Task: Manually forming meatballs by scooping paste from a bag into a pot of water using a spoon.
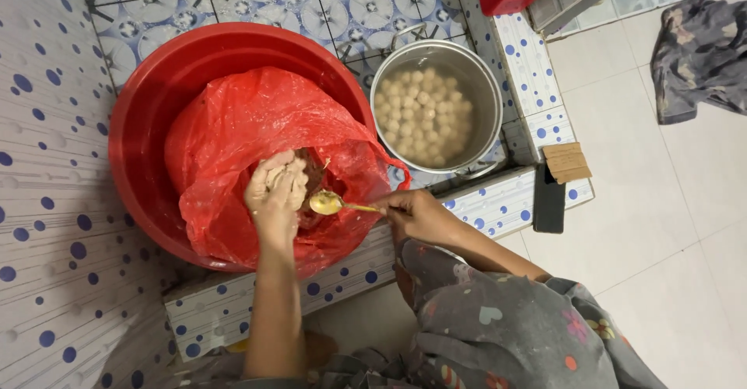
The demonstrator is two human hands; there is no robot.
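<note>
Squeezing pale paste (274, 177) in your fisted left hand (274, 194), your right hand (416, 214) pinches a spoon (331, 202) beside it.

A bright red basin (140, 124) holds a crinkled red plastic bag (249, 124), and beside it a silvery metal pot (486, 85) is filled with pale, off-white balls (424, 113). The spoon (331, 202) is gold-coloured, smeared with beige paste. The tabletop (529, 70) is white tile dotted with blue spots, the floor (669, 202) plain cream, and the sleeve (506, 327) grey with small coloured hearts and flowers.
</note>
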